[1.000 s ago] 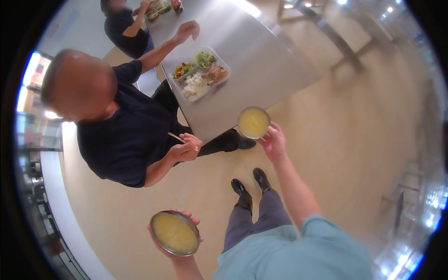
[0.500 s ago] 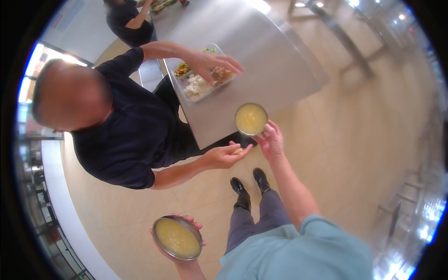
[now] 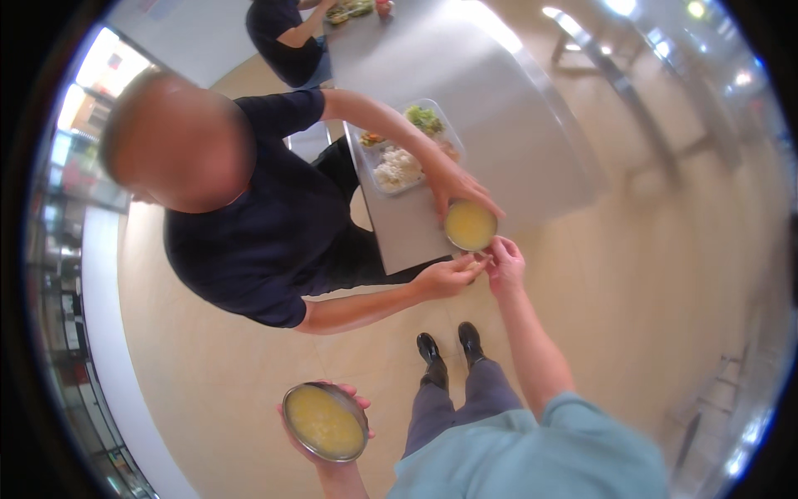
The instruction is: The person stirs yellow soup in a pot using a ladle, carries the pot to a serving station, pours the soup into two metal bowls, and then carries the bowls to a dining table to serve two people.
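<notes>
My left hand [image 3: 299, 442] cups a round metal bowl [image 3: 326, 422] of pale yellow soup from below, low and well away from the table. Farther forward, my right hand [image 3: 505, 266] pinches the near edge of a second bowl [image 3: 470, 225], also holding yellow soup, at the table's corner. A seated person in a dark shirt has one hand [image 3: 457, 190] against that bowl's far side. Their other hand [image 3: 451, 278] is just below it, close to my fingertips; whether it touches the bowl is hard to tell.
The steel table [image 3: 524, 150] carries a clear compartment tray [image 3: 391, 188] with rice, greens and other food. Another person [image 3: 287, 41] sits at its far end beside more food. Blurred metal frames [image 3: 615, 83] stand at the right, and a white ledge [image 3: 104, 291] runs along the left.
The seated person's upper hand has moved from over the tray to the second bowl. Their lower hand and my right hand have come together. My left hand still holds its bowl.
</notes>
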Demonstrator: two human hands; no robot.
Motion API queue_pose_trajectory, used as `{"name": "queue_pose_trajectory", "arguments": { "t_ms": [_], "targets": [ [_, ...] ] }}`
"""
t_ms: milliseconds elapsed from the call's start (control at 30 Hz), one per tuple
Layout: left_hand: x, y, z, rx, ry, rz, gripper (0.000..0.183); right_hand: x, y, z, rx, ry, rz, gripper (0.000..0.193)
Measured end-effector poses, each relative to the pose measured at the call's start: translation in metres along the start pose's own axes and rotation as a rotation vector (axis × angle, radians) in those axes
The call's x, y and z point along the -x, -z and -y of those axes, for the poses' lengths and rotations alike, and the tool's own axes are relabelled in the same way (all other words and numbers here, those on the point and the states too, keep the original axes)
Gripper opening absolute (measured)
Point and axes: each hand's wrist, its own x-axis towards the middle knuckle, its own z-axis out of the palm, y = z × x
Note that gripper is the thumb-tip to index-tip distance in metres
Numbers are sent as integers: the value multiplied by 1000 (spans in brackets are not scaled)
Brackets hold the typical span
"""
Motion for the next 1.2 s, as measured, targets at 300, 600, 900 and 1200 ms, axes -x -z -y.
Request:
{"name": "queue_pose_trajectory", "arguments": {
  "t_ms": [300, 600, 900, 1200],
  "targets": [
    [-10, -6, -3, 178, -53, 46, 79, 10, 60, 78, 386, 197, -118, 16],
    [1, 64, 19, 126, -194, -72, 67, 169, 10, 87, 794, 432, 520, 13],
    [-24, 50, 5, -19, -161, -330, 67, 220, -104, 52, 882, 387, 1186, 72],
    [-99, 82, -11, -223, -175, -39, 61, 142, -139, -18, 829, -9, 1283, 87]
  ]
}}
